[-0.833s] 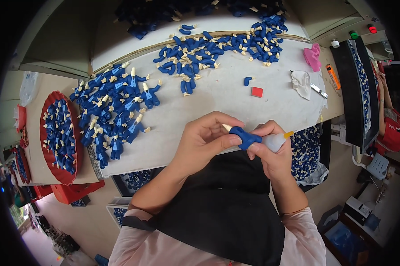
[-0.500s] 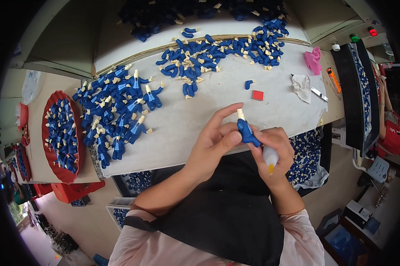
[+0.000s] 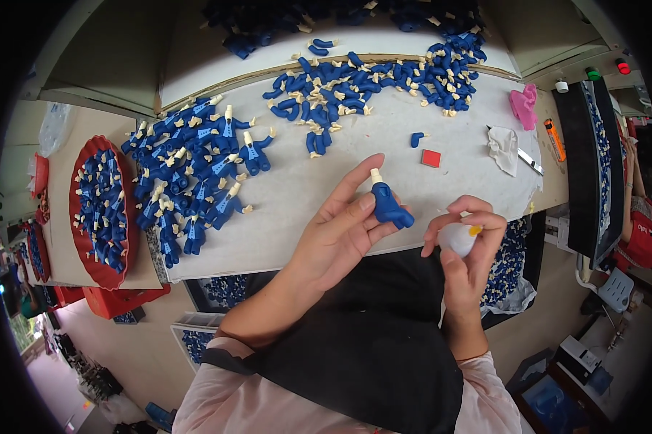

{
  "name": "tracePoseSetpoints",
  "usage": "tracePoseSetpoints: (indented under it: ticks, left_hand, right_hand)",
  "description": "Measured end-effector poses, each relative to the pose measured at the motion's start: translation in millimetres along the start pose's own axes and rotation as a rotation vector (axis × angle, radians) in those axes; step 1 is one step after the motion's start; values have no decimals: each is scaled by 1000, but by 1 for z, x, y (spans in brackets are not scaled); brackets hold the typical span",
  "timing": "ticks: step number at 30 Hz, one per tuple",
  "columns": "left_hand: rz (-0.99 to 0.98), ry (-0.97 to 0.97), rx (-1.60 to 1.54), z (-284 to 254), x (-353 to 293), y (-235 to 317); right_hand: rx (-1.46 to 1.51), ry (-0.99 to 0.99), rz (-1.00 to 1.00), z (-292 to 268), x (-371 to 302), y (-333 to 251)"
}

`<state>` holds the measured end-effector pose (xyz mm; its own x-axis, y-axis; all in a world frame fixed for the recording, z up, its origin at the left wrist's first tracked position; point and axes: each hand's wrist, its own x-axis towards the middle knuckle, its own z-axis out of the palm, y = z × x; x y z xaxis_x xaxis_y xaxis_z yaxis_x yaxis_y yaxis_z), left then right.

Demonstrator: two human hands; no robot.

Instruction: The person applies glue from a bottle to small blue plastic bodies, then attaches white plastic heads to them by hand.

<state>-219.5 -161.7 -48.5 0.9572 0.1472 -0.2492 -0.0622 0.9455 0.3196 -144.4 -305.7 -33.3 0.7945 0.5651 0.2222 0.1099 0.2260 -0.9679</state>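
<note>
My left hand [image 3: 340, 233] grips a small blue figurine body [image 3: 391, 205] with a cream neck peg, between thumb and fingers above the table's near edge. To its right, apart from the figurine, my right hand [image 3: 474, 249] is closed around a white squeeze bottle [image 3: 456, 239] with a yellow tip, which points up and right. Beyond my hands a single blue figurine arm [image 3: 417, 139] and a small red square block [image 3: 431, 158] lie on the white table [image 3: 290, 210].
Figurine bodies with arms attached [image 3: 196, 170] are heaped on the left, beside a red scalloped basin [image 3: 103, 278] of more. Loose blue arms [image 3: 333, 94] are piled at the back. A crumpled white cloth [image 3: 502, 150], pink cloth [image 3: 524, 106] and orange cutter [image 3: 554, 140] lie right.
My right hand has drawn away from the figurine to the right, and the bottle's tip has swung upward. The figurine has turned in my left hand, and its light-blue front no longer shows.
</note>
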Motion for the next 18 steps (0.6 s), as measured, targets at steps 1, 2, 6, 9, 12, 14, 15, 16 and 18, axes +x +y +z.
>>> tracePoseSetpoints:
  ticks: [1, 2, 6, 9, 12, 14, 15, 16, 18]
  left_hand:
    - [-10, 12, -8, -1, 0, 1]
    - [-23, 24, -17, -1, 0, 2]
    - [-63, -6, -24, 0, -2, 5]
    - [-116, -59, -78, -1, -1, 3]
    - [-137, -48, -32, -2, -1, 1]
    - [-105, -47, 56, -1, -2, 0]
    - [-107, -46, 57, 0, -2, 0]
    - [-94, -40, 83, 0, -3, 0]
    - [-84, -35, 108, 0, -4, -1]
  right_hand:
    - [3, -3, 3, -2, 1, -6]
    - [-133, -13, 47, -5, 4, -13]
    - [-264, 104, 13, -12, 0, -17]
    - [-191, 202, -120, -14, 3, -14]
    - [-14, 332, -184, 0, 9, -18]
    - [-94, 215, -265, -8, 4, -19]
    - [-174, 92, -347, -11, 2, -20]
    - [-354, 77, -450, -8, 4, -20]
    - [-387, 38, -447, -7, 0, -22]
